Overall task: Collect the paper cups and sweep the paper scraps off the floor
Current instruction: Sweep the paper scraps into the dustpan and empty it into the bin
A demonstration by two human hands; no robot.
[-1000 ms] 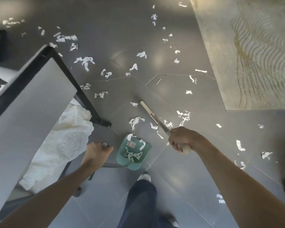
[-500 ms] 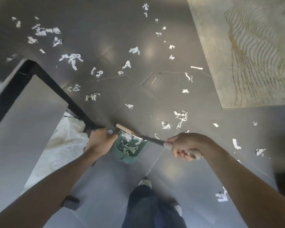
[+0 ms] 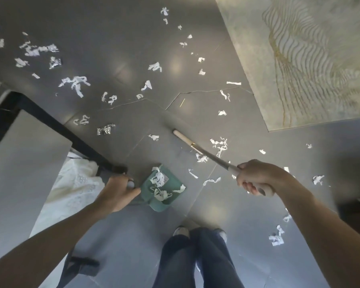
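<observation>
My right hand (image 3: 256,177) clamped round broom handle (image 3: 208,153), head out past it. My left hand (image 3: 121,191) gripping dustpan (image 3: 164,189) handle; paper scraps (image 3: 159,183) inside pan, more strewn beyond both hands.

The dustpan (image 3: 163,189) sits on the floor (image 3: 227,215) just ahead of the person's feet (image 3: 182,231), with paper scraps (image 3: 159,183) lying inside it. To its left stands the tabletop (image 3: 19,163), a cloth (image 3: 77,183) bunched beneath its near edge. The broom (image 3: 197,149) slants from the right down to the floor ahead of the dustpan. More scraps (image 3: 75,83) are strewn ahead, left and right across the floor. A rug (image 3: 299,59) lies far right, beyond the broom.
</observation>
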